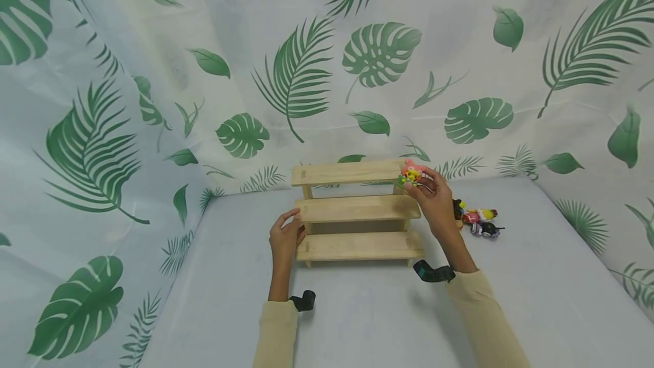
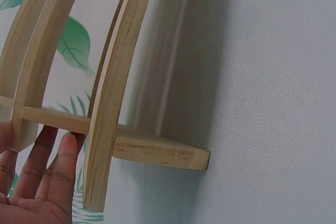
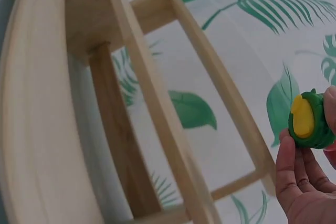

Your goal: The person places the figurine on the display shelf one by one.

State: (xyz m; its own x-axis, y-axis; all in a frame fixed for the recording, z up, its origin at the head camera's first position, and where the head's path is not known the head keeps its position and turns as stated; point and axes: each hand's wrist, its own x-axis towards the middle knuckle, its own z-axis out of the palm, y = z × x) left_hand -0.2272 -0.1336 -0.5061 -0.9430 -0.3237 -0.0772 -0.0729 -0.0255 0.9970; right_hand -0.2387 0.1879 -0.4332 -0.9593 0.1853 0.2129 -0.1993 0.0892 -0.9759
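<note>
A three-tier wooden display shelf [image 1: 357, 209] stands on the white surface. My left hand [image 1: 286, 234] grips its left side at the middle tier; in the left wrist view the thumb lies on the plank's end and the fingers [image 2: 66, 156] reach behind it. Near the right end of the top tier, my right hand [image 1: 433, 195] pinches a small toy figurine [image 1: 410, 173] with a pink top, yellow face and green lower part. From the right wrist, the figurine's green and yellow underside [image 3: 304, 119] shows between thumb and fingers. Whether it touches the plank I cannot tell.
Several more colourful toy figurines [image 1: 480, 216] lie in a cluster on the table [image 1: 521, 277], right of the shelf and beyond my right forearm. A white cloth backdrop with green leaves [image 1: 306, 72] rises behind the shelf and along the sides.
</note>
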